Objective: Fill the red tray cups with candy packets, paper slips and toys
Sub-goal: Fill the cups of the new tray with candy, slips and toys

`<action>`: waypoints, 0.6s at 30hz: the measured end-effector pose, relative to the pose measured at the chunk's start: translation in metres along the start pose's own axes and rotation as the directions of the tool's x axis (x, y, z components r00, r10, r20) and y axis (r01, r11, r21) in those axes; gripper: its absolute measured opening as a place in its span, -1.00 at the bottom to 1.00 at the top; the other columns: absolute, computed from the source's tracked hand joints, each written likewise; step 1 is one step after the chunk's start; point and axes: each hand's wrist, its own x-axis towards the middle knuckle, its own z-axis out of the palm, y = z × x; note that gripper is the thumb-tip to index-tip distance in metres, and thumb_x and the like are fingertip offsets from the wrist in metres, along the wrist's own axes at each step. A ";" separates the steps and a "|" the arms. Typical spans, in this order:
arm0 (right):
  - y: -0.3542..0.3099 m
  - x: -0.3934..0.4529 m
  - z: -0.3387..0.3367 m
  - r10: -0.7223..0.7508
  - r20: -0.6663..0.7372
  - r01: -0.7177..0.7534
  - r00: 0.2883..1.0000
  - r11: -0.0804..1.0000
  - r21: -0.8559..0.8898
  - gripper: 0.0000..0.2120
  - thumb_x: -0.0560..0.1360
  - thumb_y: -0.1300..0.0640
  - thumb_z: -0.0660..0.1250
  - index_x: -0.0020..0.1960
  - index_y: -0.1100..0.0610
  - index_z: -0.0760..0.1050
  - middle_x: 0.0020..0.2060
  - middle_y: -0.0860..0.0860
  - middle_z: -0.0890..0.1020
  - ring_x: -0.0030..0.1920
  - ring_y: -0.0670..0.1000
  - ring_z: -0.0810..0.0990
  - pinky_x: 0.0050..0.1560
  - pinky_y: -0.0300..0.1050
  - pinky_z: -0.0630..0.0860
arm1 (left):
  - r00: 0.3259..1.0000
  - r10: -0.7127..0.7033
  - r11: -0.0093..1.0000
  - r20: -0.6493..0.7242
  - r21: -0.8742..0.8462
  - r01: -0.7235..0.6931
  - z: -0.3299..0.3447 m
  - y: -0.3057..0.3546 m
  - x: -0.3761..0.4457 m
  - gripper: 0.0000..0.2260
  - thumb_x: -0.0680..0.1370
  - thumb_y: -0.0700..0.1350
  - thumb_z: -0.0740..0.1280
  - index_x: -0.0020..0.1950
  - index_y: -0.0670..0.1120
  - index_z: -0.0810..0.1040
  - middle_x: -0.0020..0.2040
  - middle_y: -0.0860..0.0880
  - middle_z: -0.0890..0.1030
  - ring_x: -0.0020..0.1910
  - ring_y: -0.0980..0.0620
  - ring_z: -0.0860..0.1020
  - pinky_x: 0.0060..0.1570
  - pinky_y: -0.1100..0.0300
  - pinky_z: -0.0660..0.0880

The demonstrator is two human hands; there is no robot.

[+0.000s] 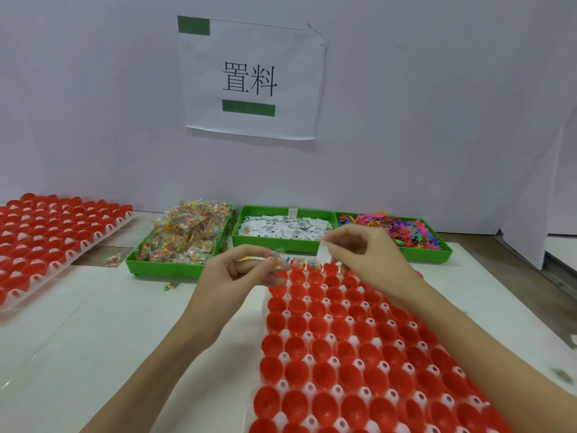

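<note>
A white tray of red cups (343,348) runs from the middle of the table toward me. My left hand (237,270) hovers at its far left corner, holding a clear candy packet (278,260) with coloured beads. My right hand (371,251) is over the far row, pinching a white paper slip (324,250). A few far-row cups hold candy packets (313,264). Behind stand three green bins: candy packets (187,235), paper slips (281,229) and colourful toys (406,228).
A second tray of red cups (46,239) lies at the left edge of the table. Loose candy packets (114,260) lie on the table near the candy bin. A white wall with a paper sign (249,79) backs the bins.
</note>
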 end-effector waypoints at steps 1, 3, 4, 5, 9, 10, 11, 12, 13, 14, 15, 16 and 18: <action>-0.004 -0.012 0.000 -0.019 0.019 0.018 1.000 1.000 0.024 -0.86 0.57 0.22 0.43 0.06 0.02 0.69 -0.17 -0.09 0.73 -0.23 -0.17 0.67 -0.16 -0.27 0.61 | 1.000 -0.004 1.000 0.014 0.000 0.004 0.004 0.002 -0.002 -0.79 0.54 -0.12 0.42 0.09 -0.22 0.61 -0.06 -0.18 0.76 -0.07 -0.15 0.75 0.00 0.22 0.62; -0.010 -0.030 0.000 -0.050 0.024 0.049 0.998 0.998 0.044 -0.87 0.55 0.20 0.45 0.03 -0.01 0.70 -0.14 -0.10 0.74 -0.14 -0.12 0.70 -0.11 -0.24 0.63 | 0.999 0.006 0.999 0.043 0.045 -0.008 0.012 0.004 -0.007 -0.84 0.56 -0.13 0.43 0.08 -0.17 0.61 -0.08 -0.15 0.76 -0.04 -0.08 0.74 0.02 0.24 0.61; -0.012 -0.037 0.001 -0.058 0.018 0.057 0.998 0.997 0.047 -0.88 0.54 0.18 0.47 0.02 -0.02 0.70 -0.14 -0.09 0.74 -0.12 -0.11 0.71 -0.08 -0.23 0.63 | 0.998 0.018 0.997 0.056 0.076 -0.023 0.015 0.005 -0.009 -0.89 0.56 -0.14 0.44 0.05 -0.14 0.64 -0.08 -0.12 0.77 -0.04 -0.04 0.74 0.01 0.25 0.61; -0.014 -0.041 0.001 -0.065 0.013 0.064 0.998 0.997 0.049 -0.88 0.53 0.17 0.48 0.01 -0.02 0.70 -0.14 -0.10 0.74 -0.11 -0.11 0.71 -0.06 -0.24 0.62 | 0.997 0.039 0.993 0.066 0.110 -0.046 0.019 0.005 -0.011 -0.93 0.54 -0.15 0.47 0.01 -0.10 0.68 -0.08 -0.09 0.77 -0.05 -0.01 0.73 0.00 0.24 0.61; -0.022 -0.047 -0.001 -0.125 0.054 0.123 0.991 0.991 0.043 -0.93 0.51 0.11 0.51 -0.05 -0.05 0.69 -0.17 -0.17 0.74 -0.12 -0.15 0.72 -0.07 -0.30 0.61 | 0.984 0.129 0.971 0.124 0.186 -0.151 0.030 0.005 -0.019 -0.92 0.49 -0.17 0.53 -0.07 0.00 0.76 -0.02 -0.02 0.75 -0.01 0.00 0.71 0.03 0.16 0.64; -0.023 -0.047 -0.002 -0.138 0.064 0.136 0.988 0.990 0.046 -0.94 0.51 0.11 0.51 -0.05 -0.05 0.69 -0.18 -0.18 0.74 -0.12 -0.15 0.72 -0.05 -0.28 0.62 | 0.983 0.137 0.971 0.126 0.177 -0.158 0.032 0.006 -0.020 -0.91 0.47 -0.15 0.54 -0.06 0.01 0.76 -0.04 -0.02 0.75 -0.02 0.00 0.72 0.03 0.17 0.64; -0.024 -0.046 -0.001 -0.148 0.071 0.145 0.986 0.988 0.044 -0.94 0.51 0.11 0.51 -0.05 -0.04 0.69 -0.18 -0.17 0.74 -0.12 -0.15 0.72 -0.04 -0.26 0.63 | 0.982 0.141 0.971 0.124 0.173 -0.162 0.034 0.006 -0.021 -0.90 0.46 -0.14 0.55 -0.04 0.01 0.77 -0.06 -0.02 0.76 -0.04 0.00 0.73 0.02 0.19 0.64; -0.024 -0.045 -0.001 -0.152 0.077 0.149 0.985 0.988 0.039 -0.94 0.51 0.11 0.51 -0.04 -0.03 0.69 -0.18 -0.17 0.74 -0.11 -0.14 0.72 -0.02 -0.23 0.64 | 0.982 0.143 0.971 0.120 0.177 -0.163 0.035 0.006 -0.022 -0.88 0.45 -0.13 0.55 -0.04 0.02 0.77 -0.08 -0.02 0.76 -0.06 -0.01 0.73 0.01 0.20 0.65; -0.024 -0.044 0.000 -0.153 0.083 0.150 0.985 0.988 0.033 -0.94 0.52 0.12 0.51 -0.03 -0.01 0.70 -0.18 -0.15 0.74 -0.11 -0.14 0.72 -0.01 -0.21 0.64 | 0.983 0.146 0.970 0.109 0.181 -0.164 0.036 0.006 -0.022 -0.88 0.45 -0.14 0.56 -0.03 0.02 0.77 -0.09 -0.03 0.76 -0.08 -0.01 0.74 -0.01 0.19 0.65; -0.025 -0.043 0.001 -0.151 0.092 0.149 0.984 0.988 0.028 -0.94 0.53 0.13 0.50 -0.02 0.00 0.70 -0.18 -0.14 0.74 -0.12 -0.13 0.72 -0.02 -0.20 0.64 | 0.985 0.149 0.971 0.092 0.177 -0.163 0.037 0.005 -0.022 -0.87 0.44 -0.15 0.57 -0.03 0.01 0.77 -0.10 -0.04 0.76 -0.10 -0.03 0.74 -0.02 0.16 0.67; -0.025 -0.042 0.001 -0.145 0.104 0.143 0.984 0.989 0.026 -0.94 0.54 0.15 0.48 0.00 0.02 0.70 -0.18 -0.11 0.74 -0.14 -0.12 0.72 -0.05 -0.20 0.64 | 0.987 0.146 0.975 0.069 0.161 -0.155 0.037 0.004 -0.022 -0.87 0.44 -0.17 0.57 -0.03 -0.03 0.76 -0.11 -0.06 0.76 -0.12 -0.06 0.75 -0.03 0.12 0.68; -0.025 -0.040 0.000 -0.136 0.121 0.133 0.983 0.991 0.030 -0.92 0.57 0.17 0.45 0.01 0.03 0.71 -0.19 -0.08 0.74 -0.18 -0.10 0.72 -0.08 -0.21 0.64 | 0.989 0.138 0.980 0.045 0.140 -0.143 0.037 0.004 -0.023 -0.85 0.45 -0.21 0.57 -0.01 -0.07 0.74 -0.12 -0.08 0.76 -0.13 -0.09 0.75 -0.03 0.08 0.68; -0.027 -0.039 -0.003 -0.119 0.158 0.114 0.980 0.993 0.041 -0.87 0.61 0.18 0.39 0.05 0.04 0.71 -0.21 -0.03 0.73 -0.25 -0.07 0.70 -0.13 -0.21 0.63 | 0.993 0.118 0.985 0.009 0.124 -0.118 0.038 0.003 -0.023 -0.79 0.46 -0.27 0.56 0.04 -0.08 0.70 -0.15 -0.11 0.75 -0.14 -0.10 0.75 -0.04 0.06 0.69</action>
